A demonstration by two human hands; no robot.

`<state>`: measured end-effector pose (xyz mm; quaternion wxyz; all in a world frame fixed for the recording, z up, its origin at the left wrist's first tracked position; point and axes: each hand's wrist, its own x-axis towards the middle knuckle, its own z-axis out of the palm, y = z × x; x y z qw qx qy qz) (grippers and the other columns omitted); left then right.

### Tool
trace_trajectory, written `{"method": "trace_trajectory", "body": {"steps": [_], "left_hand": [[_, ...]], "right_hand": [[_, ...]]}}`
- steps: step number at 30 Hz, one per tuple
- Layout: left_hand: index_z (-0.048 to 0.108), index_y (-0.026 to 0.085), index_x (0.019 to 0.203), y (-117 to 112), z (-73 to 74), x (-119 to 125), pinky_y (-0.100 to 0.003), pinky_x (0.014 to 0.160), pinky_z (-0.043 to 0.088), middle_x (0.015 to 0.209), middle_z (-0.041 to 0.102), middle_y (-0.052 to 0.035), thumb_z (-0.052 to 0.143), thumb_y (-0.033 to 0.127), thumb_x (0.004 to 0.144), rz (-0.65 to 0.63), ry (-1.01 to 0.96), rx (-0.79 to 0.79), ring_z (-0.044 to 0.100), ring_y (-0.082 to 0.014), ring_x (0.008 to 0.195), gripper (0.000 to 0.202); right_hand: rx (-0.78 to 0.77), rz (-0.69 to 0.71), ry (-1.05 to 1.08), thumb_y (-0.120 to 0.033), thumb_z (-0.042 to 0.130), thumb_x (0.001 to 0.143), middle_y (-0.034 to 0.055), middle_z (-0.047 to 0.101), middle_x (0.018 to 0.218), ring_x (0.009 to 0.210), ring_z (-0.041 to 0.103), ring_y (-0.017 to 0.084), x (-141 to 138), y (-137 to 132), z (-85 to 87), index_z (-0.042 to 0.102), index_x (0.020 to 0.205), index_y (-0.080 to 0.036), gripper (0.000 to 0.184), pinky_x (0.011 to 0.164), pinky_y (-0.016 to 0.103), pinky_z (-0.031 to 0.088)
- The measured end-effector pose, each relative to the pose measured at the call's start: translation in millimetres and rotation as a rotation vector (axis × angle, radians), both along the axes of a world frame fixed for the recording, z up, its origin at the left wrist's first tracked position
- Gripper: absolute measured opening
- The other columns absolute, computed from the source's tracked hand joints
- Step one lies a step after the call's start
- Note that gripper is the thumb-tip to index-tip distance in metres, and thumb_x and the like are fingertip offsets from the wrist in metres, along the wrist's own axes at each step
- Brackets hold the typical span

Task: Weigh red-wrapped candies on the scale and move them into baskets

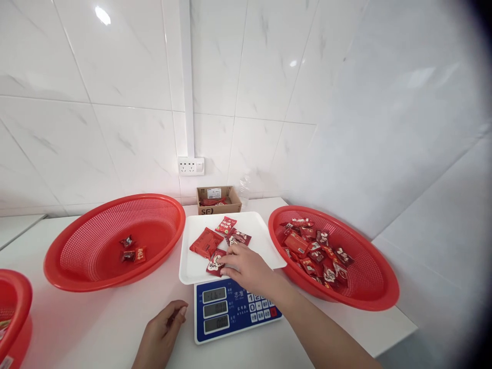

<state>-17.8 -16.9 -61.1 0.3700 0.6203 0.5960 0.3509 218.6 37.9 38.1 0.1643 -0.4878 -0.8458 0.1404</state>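
My right hand [246,265] reaches over the white tray [265,238] of a scale. Its thumb and fingers close on the edge of a red-and-white snack packet [216,262] at the tray's front. Beside that packet lie a larger plain red packet [206,243], a small bright red packet [226,224] and a dark red packet [240,237], partly covered by my fingers. Left of the scale's blue keypad panel [238,310], my left hand [163,330] is above the table with its fingers curled and nothing visible in them.
A red plastic basket [369,271] on the right holds many small packets. Another red basket [84,246] on the left has a few. Part of a third basket [17,292] shows at the left edge. A cardboard box [219,209] stands behind the tray, against the tiled wall.
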Motion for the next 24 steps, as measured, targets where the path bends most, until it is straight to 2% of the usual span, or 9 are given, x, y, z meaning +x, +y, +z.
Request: {"method": "trace_trajectory", "body": {"steps": [7, 12, 19, 24], "left_hand": [[0.065, 0.025, 0.08, -2.0, 0.3, -1.5, -0.024, 0.065, 0.051, 0.073, 0.069, 0.0009, 0.051, 0.049, 0.075, 0.014, -0.013, -0.001, 0.064, -0.0176, 0.069, 0.029], [0.065, 0.025, 0.08, -2.5, 0.9, -0.9, -0.023, 0.064, 0.051, 0.074, 0.069, 0.0014, 0.051, 0.048, 0.075, 0.012, -0.015, -0.014, 0.064, -0.0173, 0.07, 0.028], [0.065, 0.025, 0.081, -0.4, -0.4, -1.6, -0.023, 0.065, 0.051, 0.073, 0.068, 0.0014, 0.05, 0.049, 0.076, -0.004, 0.003, -0.015, 0.064, -0.0171, 0.07, 0.029], [0.066, 0.025, 0.08, -1.3, 0.3, -2.0, -0.023, 0.065, 0.051, 0.074, 0.069, 0.0011, 0.052, 0.049, 0.075, 0.01, -0.014, -0.009, 0.064, -0.0173, 0.07, 0.029]], "right_hand": [[0.08, -0.061, 0.044, -0.022, 0.053, 0.085, 0.0055, 0.059, 0.098, 0.096, 0.053, 0.019, 11.7, 7.0, -5.5, 0.068, 0.101, -0.024, 0.022, 0.086, 0.034, 0.044], [0.154, -0.162, 0.101, -0.024, 0.053, 0.085, 0.0097, 0.058, 0.117, 0.111, 0.049, 0.023, 22.4, 10.3, -7.7, 0.061, 0.116, -0.021, 0.032, 0.096, 0.04, 0.042], [0.13, -0.118, 0.092, -0.028, 0.055, 0.084, 0.0093, 0.056, 0.128, 0.124, 0.042, 0.026, 30.8, 15.9, -18.5, 0.063, 0.114, -0.021, 0.032, 0.103, 0.048, 0.035], [0.173, -0.146, 0.195, -0.03, 0.051, 0.087, 0.0075, 0.056, 0.127, 0.123, 0.043, 0.024, 37.3, 5.0, -18.6, 0.06, 0.117, -0.023, 0.033, 0.103, 0.045, 0.036]]}}
